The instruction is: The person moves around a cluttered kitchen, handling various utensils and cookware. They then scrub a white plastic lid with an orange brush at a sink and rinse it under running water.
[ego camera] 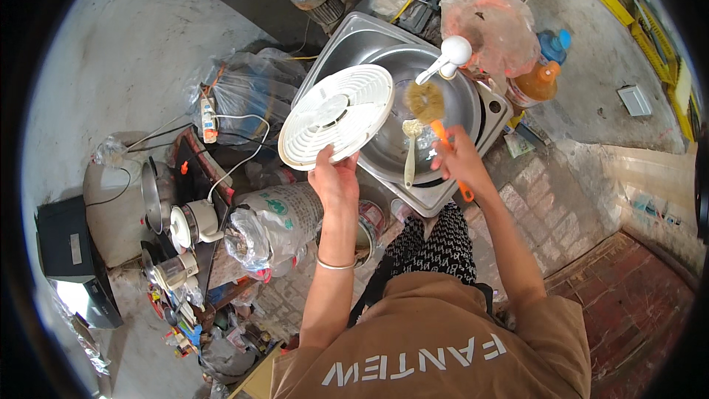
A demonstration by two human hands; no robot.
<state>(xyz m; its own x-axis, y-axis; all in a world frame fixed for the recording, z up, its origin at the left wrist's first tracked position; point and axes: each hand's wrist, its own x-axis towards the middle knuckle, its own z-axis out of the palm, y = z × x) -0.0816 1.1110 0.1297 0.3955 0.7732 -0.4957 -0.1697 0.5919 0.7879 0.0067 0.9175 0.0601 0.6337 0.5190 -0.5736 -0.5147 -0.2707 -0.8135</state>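
My left hand (335, 180) grips the lower rim of a round white slotted plastic cover (338, 116), tilted at the left of a steel sink. My right hand (458, 162) holds a scrub brush by its orange handle (441, 132); the round tan bristle head (425, 102) points away from me, over a metal basin (388, 147) set in the sink. A pale spoon-shaped utensil (410, 158) lies in the basin, with a little water by it. The white faucet (443, 64) reaches over the basin, and no stream from it can be made out.
The steel sink rim (424, 199) surrounds the basin. Beyond it are a pink plastic bag (490, 30), an orange bottle (534, 86) and a blue bottle (553, 47). A power strip (208, 116), a white kettle (191, 224), a bulging sack (288, 216) and a bucket (365, 238) are at left.
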